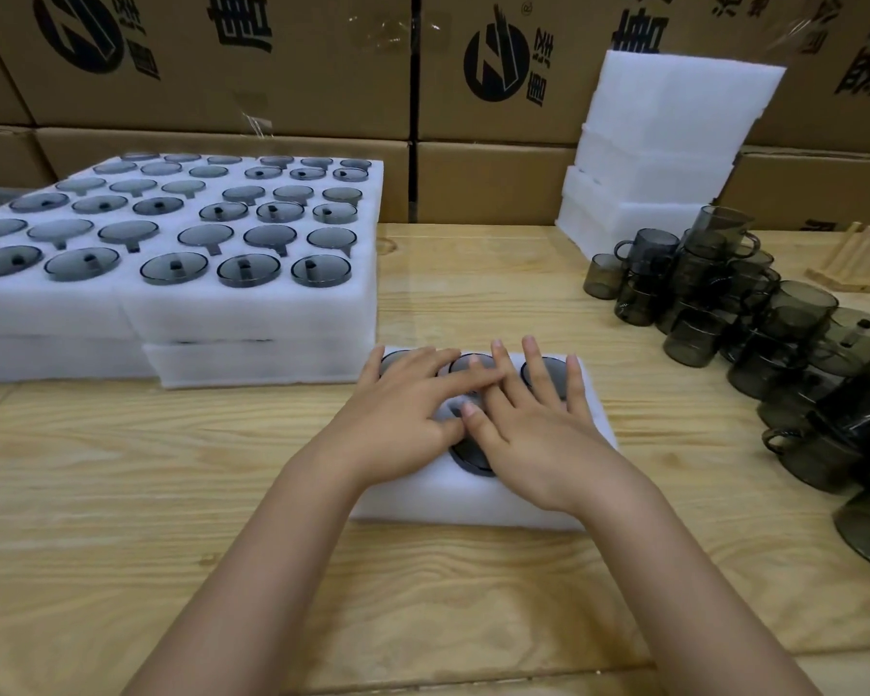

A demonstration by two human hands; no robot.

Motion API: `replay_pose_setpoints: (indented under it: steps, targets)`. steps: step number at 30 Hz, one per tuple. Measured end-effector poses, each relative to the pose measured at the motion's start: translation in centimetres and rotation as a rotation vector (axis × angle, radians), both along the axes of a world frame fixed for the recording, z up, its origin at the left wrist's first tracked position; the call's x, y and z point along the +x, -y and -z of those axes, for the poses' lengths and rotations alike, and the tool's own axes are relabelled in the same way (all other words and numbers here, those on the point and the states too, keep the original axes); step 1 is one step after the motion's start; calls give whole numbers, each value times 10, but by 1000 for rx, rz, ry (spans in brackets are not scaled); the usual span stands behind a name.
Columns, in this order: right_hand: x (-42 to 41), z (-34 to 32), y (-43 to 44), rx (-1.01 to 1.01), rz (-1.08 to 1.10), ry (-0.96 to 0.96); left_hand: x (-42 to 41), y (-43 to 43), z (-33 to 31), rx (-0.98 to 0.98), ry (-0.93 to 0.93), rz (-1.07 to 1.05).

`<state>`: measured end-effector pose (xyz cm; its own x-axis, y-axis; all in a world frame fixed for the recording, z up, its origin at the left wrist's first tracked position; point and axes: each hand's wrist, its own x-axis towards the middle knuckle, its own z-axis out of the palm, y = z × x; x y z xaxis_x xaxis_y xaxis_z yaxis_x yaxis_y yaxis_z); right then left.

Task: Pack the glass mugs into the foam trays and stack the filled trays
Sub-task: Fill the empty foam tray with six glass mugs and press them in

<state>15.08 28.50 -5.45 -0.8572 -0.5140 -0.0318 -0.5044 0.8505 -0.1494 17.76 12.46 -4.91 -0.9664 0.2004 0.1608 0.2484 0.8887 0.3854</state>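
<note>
A white foam tray (473,499) lies on the wooden table in front of me, with dark smoked-glass mugs (548,376) sunk in its holes. My left hand (403,409) lies flat on the tray's left part, fingers straight and pointing right. My right hand (528,429) lies flat beside it, fingers spread over the mugs, and the two hands' fingers overlap in the middle. Both hands cover most of the tray's top. Loose smoked-glass mugs (784,344) are heaped at the right.
Stacked foam trays filled with mugs (252,313) stand at the left. A pile of foam trays (664,143) stands at the back right, a wooden rack (855,263) behind the loose mugs. Cardboard boxes (483,183) wall the table's far edge.
</note>
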Motion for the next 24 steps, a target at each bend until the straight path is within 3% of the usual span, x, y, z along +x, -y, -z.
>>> replay_pose_setpoints:
  steps: [4, 5, 9, 11, 12, 14, 16, 18, 20, 24]
  targets:
    - [-1, 3, 0, -34, 21, 43, 1, 0, 1, 79, -16, 3]
    - [-1, 4, 0, -43, 21, 41, 2, 1, 1, 194, -43, 5]
    - [-1, 6, -3, -61, 19, 55, 12, 16, 1, 1021, -156, -38]
    - [-2, 2, -4, -113, 1, 101, 10, 25, 10, 1195, -180, -109]
    - [-3, -1, -7, -194, -6, 136, 8, 28, 16, 1251, -168, -137]
    - [-8, -9, -16, -566, 64, 211, 3, 29, 28, 1361, -121, -179]
    - [-22, -18, -33, -863, 199, 105, -1, 31, 36, 1403, -115, -205]
    - [-49, -21, -58, -840, 355, -120, -4, 33, 39, 1401, -136, -211]
    - [-82, -17, -85, -687, 503, -232, -6, 33, 40, 1424, -138, -204]
    - [-123, 4, -119, -285, 678, -102, -7, 33, 41, 1441, -143, -186]
